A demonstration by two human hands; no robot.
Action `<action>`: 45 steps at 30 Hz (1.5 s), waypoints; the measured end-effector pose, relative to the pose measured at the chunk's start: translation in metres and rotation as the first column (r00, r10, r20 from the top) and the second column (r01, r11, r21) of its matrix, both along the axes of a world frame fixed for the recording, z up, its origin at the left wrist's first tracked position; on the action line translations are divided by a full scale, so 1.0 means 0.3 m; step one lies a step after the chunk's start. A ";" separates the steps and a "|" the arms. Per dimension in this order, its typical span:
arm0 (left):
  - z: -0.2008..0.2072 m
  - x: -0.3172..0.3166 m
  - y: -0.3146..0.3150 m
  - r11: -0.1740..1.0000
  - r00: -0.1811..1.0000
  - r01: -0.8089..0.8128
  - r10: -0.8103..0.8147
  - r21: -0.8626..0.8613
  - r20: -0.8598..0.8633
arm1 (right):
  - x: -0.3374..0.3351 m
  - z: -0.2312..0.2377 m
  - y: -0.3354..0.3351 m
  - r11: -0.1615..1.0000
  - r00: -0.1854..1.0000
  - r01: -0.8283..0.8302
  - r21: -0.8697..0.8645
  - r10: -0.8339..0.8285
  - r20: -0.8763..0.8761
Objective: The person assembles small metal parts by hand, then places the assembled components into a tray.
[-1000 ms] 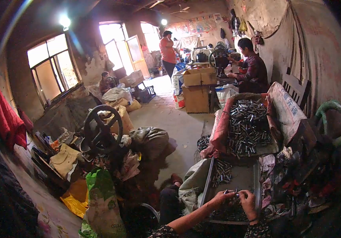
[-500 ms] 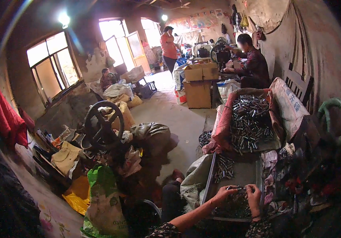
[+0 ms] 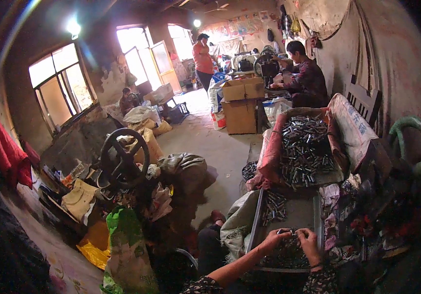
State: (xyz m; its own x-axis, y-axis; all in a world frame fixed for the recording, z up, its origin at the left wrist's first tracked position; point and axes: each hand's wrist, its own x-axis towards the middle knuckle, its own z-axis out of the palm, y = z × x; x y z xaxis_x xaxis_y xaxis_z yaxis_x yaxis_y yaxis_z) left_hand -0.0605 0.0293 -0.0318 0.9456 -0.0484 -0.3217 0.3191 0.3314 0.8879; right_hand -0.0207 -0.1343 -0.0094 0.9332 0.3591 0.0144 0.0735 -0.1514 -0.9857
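Both of my hands are held close together over the near end of a shallow metal tray (image 3: pixel 301 208). My left hand (image 3: pixel 274 240) is closed on a small shiny metal tube (image 3: pixel 283 231). Beside it, the fingers of my right hand (image 3: pixel 309 242) are pinched together near the tube's end; what they hold is too small to make out. Small dark pieces (image 3: pixel 285 257) lie in the tray below my hands. At the tray's far left lies a small pile of metal tubes (image 3: pixel 274 206).
Beyond the tray, a red-lined bin (image 3: pixel 270 164) holds a heap of metal tubes (image 3: pixel 306 147). Rags (image 3: pixel 330 208) lie along the right. A dark handwheel (image 3: pixel 124 156) and sacks (image 3: pixel 183 166) stand left. One person (image 3: pixel 308 78) sits at a machine; another (image 3: pixel 202 61) stands farther back.
The metal tube, earlier spanning the gap between both hands, now shows mostly at my left fingers. My hands have come slightly closer together. The whole view has shifted a little.
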 end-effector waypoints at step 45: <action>0.098 -0.045 -0.039 0.995 0.992 0.101 -0.102 0.011 0.081 | -0.007 -0.027 -0.031 0.992 1.000 -0.015 0.122 0.014 0.014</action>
State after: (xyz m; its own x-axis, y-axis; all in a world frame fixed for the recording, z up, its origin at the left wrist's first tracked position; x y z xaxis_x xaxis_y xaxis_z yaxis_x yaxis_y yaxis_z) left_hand -0.0741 0.0177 -0.0025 0.9589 -0.1434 -0.2449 0.2776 0.2945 0.9144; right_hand -0.0228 -0.1437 -0.0175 0.9273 0.3674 0.0715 0.0883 -0.0291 -0.9957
